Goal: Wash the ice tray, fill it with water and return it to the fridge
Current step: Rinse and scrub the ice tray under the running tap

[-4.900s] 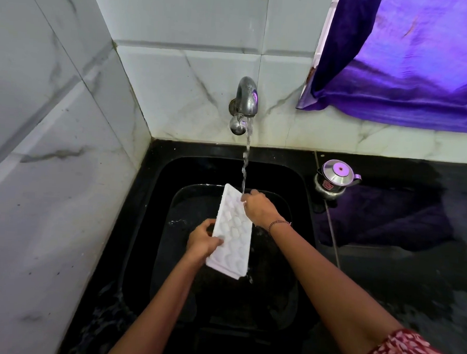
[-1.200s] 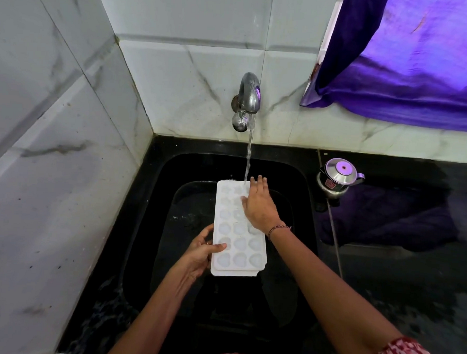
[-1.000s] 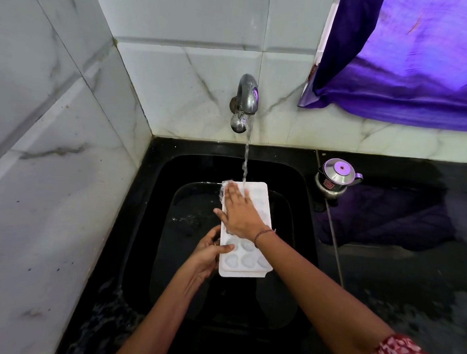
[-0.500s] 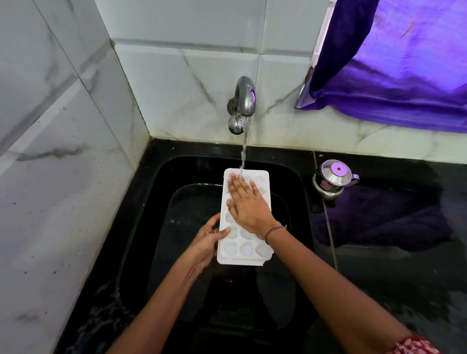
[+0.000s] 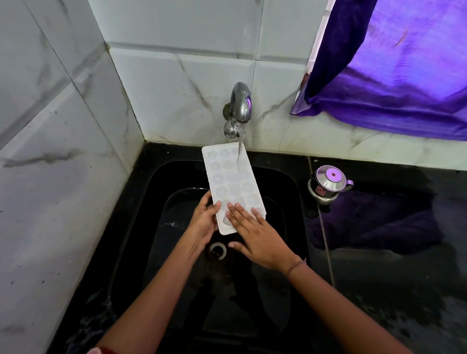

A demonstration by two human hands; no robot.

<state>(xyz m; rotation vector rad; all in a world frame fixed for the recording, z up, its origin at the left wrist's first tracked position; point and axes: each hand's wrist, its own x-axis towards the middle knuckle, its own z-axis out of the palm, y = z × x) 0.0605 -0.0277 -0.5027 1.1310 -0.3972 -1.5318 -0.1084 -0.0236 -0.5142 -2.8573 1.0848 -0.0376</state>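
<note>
The ice tray (image 5: pixel 233 182) is held over the black sink (image 5: pixel 134 226), cups facing up, its far end raised under the tap (image 5: pixel 239 107), where a thin stream of water (image 5: pixel 240 150) lands on it. The left hand (image 5: pixel 202 226) grips the tray's near left edge, thumb on top. The right hand (image 5: pixel 254 236) lies flat with its fingers straight and slightly spread across the near end. The drain (image 5: pixel 218 249) shows below the hands. A small steel pot (image 5: pixel 329 183) stands on the dark surface (image 5: pixel 410 278) right of the sink.
</note>
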